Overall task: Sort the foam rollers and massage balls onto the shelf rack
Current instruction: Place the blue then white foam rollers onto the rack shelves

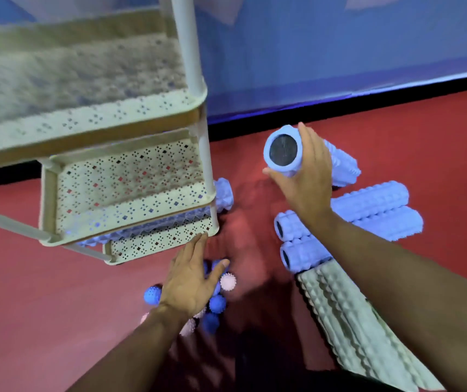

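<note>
My right hand [304, 176] grips a blue foam roller [283, 149] and holds it in the air, its dark round end facing me. My left hand [192, 281] hovers with fingers spread over a cluster of spiky massage balls [217, 303], blue and pink, on the red floor. Its fingertips reach the lowest tier of the cream perforated shelf rack [130, 222]. One blue roller [223, 193] lies on a low tier of the rack, sticking out behind the post. More blue rollers [373, 205] lie on the floor to the right.
Pale green ridged rollers [339, 321] lie on the floor at the lower right, under my right forearm. A blue wall with a black baseboard [339, 108] runs behind. The rack's upper tiers fill the top left.
</note>
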Demonstrator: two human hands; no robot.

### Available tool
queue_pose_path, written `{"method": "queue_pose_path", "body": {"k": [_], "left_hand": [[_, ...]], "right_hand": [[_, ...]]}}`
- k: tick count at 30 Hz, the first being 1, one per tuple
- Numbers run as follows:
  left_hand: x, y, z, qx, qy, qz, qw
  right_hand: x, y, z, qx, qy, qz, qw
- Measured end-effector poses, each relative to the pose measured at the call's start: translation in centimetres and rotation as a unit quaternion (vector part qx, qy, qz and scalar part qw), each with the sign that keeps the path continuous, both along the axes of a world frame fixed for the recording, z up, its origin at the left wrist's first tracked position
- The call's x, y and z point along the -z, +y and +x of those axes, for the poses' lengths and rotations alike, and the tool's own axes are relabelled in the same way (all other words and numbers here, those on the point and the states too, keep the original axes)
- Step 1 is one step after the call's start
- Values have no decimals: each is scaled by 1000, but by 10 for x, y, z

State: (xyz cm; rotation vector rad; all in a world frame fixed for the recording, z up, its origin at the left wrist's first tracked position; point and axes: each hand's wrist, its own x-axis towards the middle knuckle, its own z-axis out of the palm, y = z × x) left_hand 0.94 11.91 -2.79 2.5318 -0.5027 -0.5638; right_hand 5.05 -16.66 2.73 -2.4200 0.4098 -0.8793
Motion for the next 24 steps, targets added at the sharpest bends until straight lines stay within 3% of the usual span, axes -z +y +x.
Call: {"method": "queue_pose_path", "body": {"k": [4, 8, 16, 18, 24], "left_hand": [[-90, 1, -31, -47, 14, -73, 996], [-168, 29, -78, -162, 76, -194, 964], [-254, 89, -192, -276, 155, -317, 894], [-269, 101, -215, -313, 217, -372, 846], [-277, 123, -250, -363, 459, -560, 587]], "right_hand": [[-99, 44, -52, 37, -93, 196, 975], [-191, 92, -125, 33, -169, 364, 915], [-272, 212, -268, 19, -238, 447, 862], [-286, 236, -293, 18, -243, 453, 858], [-308, 293, -340, -22, -215, 444, 870]]}}
